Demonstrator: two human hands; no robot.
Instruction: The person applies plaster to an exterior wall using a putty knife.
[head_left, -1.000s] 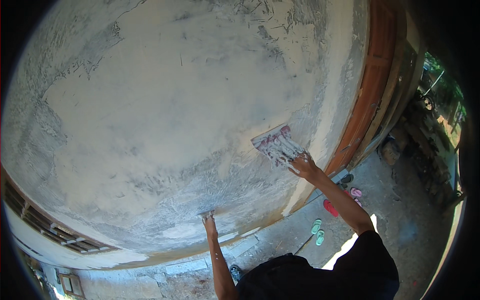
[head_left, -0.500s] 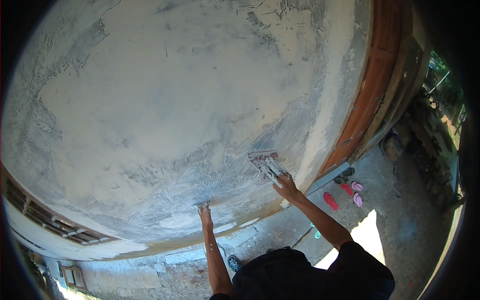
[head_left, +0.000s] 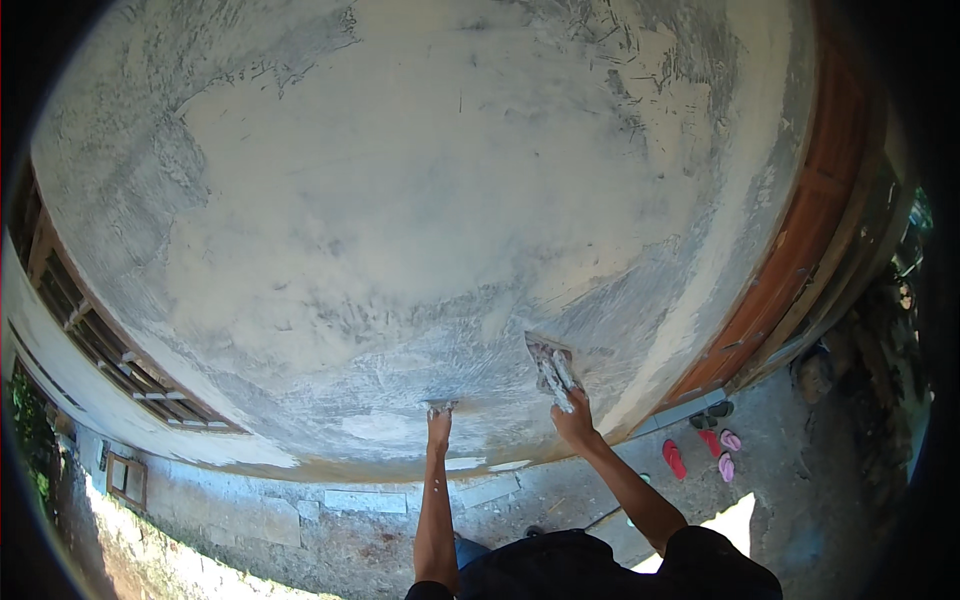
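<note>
Wall: The large, grey-and-cream plastered wall (head_left: pixel 600 230) curved across the view, left of the landmark, a reddish-brown panelled wooden door (head_left: pixel 835 150).
Right hand: The right hand (head_left: pixel 575 420), left of the door's lower part, was closed on a flat, four-cornered, paste-smeared blade (head_left: pixel 550 352).
Blade: It lay low at the wall, left of the door; whether its full face touched the surface could not be told.
Left hand: The left hand (head_left: pixel 439 428), farther left of the door, reached the wall low down; a thin dark edge showed at its fingertips, but whether it gripped this could not be told.
Covered part: A broad cream coat (head_left: pixel 350 220), well left of the door, looked largely laid, by judgement.
Part remaining: Streaked grey areas, at the far side from the door and low down about both hands, looked thinly covered; the work was judged partly done.
Surroundings: A brown, slatted wooden window (head_left: pixel 120 350) stood at the far left of the door; red slippers (head_left: pixel 675 459) and pink slippers (head_left: pixel 726 466) lay near the door's foot on the grey concrete floor (head_left: pixel 820 500).
Obscured: The wall's top was cut off, paste and fingers blended on the blade, and the black clothing (head_left: pixel 570 570) hid floor left of the door.
</note>
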